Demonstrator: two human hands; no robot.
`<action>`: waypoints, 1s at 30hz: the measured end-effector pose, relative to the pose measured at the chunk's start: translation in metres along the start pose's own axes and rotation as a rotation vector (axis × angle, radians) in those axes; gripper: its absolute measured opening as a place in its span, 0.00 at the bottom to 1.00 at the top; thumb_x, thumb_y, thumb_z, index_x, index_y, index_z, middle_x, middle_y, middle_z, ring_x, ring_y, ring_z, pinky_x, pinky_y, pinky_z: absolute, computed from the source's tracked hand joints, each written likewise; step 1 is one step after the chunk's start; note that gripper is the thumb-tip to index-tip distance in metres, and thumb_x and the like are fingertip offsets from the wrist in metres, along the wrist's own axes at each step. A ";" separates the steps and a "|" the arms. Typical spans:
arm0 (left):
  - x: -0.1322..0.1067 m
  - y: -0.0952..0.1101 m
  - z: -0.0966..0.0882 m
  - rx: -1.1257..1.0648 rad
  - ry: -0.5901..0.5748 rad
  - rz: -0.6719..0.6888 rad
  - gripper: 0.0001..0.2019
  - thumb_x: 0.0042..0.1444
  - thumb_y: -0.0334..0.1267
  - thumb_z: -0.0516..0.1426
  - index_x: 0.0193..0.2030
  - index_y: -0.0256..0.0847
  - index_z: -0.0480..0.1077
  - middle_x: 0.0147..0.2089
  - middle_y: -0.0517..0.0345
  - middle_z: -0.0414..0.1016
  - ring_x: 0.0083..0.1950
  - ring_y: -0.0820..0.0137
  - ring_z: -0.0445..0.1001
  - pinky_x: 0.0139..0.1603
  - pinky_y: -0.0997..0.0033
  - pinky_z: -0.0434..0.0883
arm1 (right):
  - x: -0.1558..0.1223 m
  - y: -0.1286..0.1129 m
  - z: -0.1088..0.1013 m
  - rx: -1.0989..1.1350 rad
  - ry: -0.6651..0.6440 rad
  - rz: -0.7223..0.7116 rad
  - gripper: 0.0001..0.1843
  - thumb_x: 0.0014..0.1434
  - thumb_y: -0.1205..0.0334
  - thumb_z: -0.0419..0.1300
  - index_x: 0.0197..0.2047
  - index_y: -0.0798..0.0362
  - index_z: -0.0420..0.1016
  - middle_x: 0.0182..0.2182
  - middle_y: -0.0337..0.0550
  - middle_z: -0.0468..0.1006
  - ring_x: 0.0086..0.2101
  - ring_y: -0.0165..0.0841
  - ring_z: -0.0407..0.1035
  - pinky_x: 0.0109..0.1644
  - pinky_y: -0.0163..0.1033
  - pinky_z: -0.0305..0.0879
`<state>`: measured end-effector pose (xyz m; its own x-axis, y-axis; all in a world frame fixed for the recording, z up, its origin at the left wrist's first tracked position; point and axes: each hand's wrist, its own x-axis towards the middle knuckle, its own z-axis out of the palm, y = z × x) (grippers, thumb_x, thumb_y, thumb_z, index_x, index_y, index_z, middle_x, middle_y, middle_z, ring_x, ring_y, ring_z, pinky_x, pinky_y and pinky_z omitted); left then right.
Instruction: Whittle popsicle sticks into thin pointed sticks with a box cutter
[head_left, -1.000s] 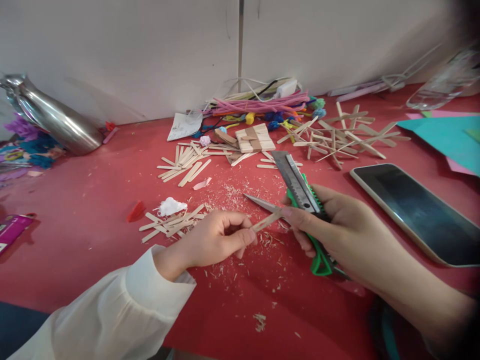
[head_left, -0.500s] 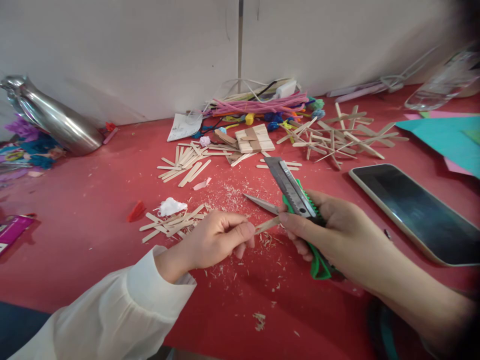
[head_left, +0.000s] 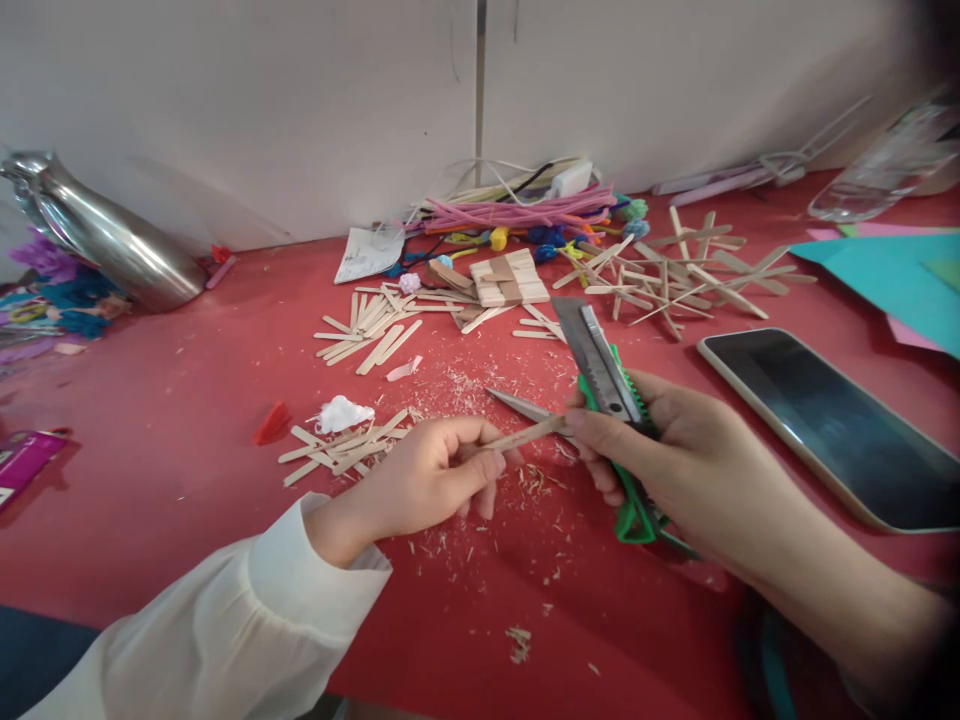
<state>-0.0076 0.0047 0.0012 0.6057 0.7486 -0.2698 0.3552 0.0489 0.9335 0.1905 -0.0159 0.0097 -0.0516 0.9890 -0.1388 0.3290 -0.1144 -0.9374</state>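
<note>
Wooden stick (head_left: 529, 434) (slim, flat) bridges both hands (head_left: 431, 475) (head_left: 675, 450).

On the desk (head_left: 187, 400), a phone (head_left: 832, 430) is lying right of the right hand (head_left: 667, 440). A jug (head_left: 127, 240) is sitting far left, and a stick bundle (head_left: 491, 285) is lying before pipe cleaners (head_left: 517, 211).

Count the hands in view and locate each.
2: the left hand, near centre, pinching a wooden stick, and the right hand, to its right, gripping a green utility knife. No others show.
</note>
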 end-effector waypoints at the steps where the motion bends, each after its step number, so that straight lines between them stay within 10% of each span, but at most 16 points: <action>1: 0.000 0.000 0.000 0.042 0.037 0.011 0.11 0.61 0.44 0.49 0.36 0.38 0.65 0.21 0.63 0.68 0.20 0.79 0.62 0.21 0.80 0.60 | 0.000 0.000 0.000 -0.012 0.029 -0.012 0.14 0.55 0.50 0.55 0.26 0.50 0.59 0.12 0.29 0.66 0.13 0.22 0.57 0.13 0.29 0.51; 7: 0.001 0.000 -0.002 0.194 0.294 0.056 0.15 0.63 0.46 0.45 0.41 0.38 0.66 0.21 0.66 0.58 0.20 0.77 0.57 0.22 0.77 0.58 | -0.010 0.002 0.005 -0.130 -0.040 -0.160 0.10 0.59 0.51 0.50 0.38 0.48 0.60 0.17 0.30 0.65 0.16 0.27 0.62 0.17 0.32 0.58; 17: 0.001 -0.001 -0.001 0.380 0.381 0.118 0.14 0.65 0.44 0.42 0.37 0.40 0.62 0.23 0.64 0.61 0.23 0.76 0.61 0.25 0.75 0.58 | -0.014 0.002 0.011 -0.462 -0.133 -0.264 0.11 0.61 0.59 0.48 0.46 0.50 0.63 0.20 0.33 0.68 0.18 0.28 0.61 0.23 0.33 0.57; 30: 0.002 0.003 0.003 0.672 0.471 0.074 0.14 0.63 0.39 0.42 0.26 0.41 0.55 0.21 0.62 0.60 0.22 0.74 0.62 0.26 0.73 0.56 | -0.017 -0.001 0.013 0.089 -0.320 0.139 0.12 0.58 0.51 0.50 0.42 0.50 0.58 0.24 0.31 0.67 0.14 0.22 0.60 0.13 0.28 0.58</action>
<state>-0.0029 0.0043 0.0022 0.3350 0.9407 0.0542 0.7669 -0.3056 0.5643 0.1789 -0.0336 0.0092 -0.3096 0.8854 -0.3467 0.2712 -0.2672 -0.9247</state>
